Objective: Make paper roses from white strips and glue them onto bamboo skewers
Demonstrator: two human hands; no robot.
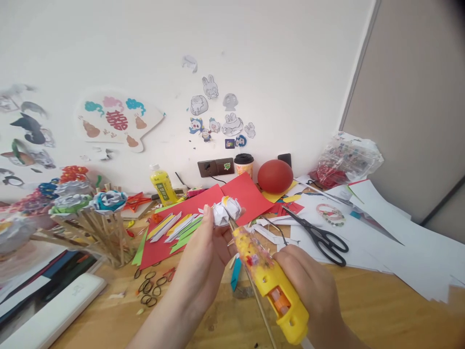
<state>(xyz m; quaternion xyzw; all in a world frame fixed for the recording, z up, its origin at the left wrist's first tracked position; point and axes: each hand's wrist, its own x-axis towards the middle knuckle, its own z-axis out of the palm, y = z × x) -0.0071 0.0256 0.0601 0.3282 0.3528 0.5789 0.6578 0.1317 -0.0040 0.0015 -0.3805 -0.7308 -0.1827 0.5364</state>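
Note:
My left hand [203, 259] is closed around a white paper flower [221, 214] with a little yellow at its top. A thin wooden stick [264, 315] runs from near the flower down toward me, partly behind the glue gun. In my right hand [311, 286] is a yellow hot glue gun [262, 271], smeared with dried residue near the front. Its nozzle points up and left and meets the flower's lower side; whether glue is coming out cannot be seen. Beyond my left hand, folded paper strips [181, 228] in white, yellow and green lie on red paper [154, 249].
Paper flowers on sticks [109, 201] stand at left, above a white box-like object [58, 315]. Black scissors [321, 237] lie on white sheets [378, 242] at right. A yellow bottle [163, 186], lidded cup [243, 165] and red balloon [275, 176] line the wall. Several rubber bands [148, 288] lie nearby.

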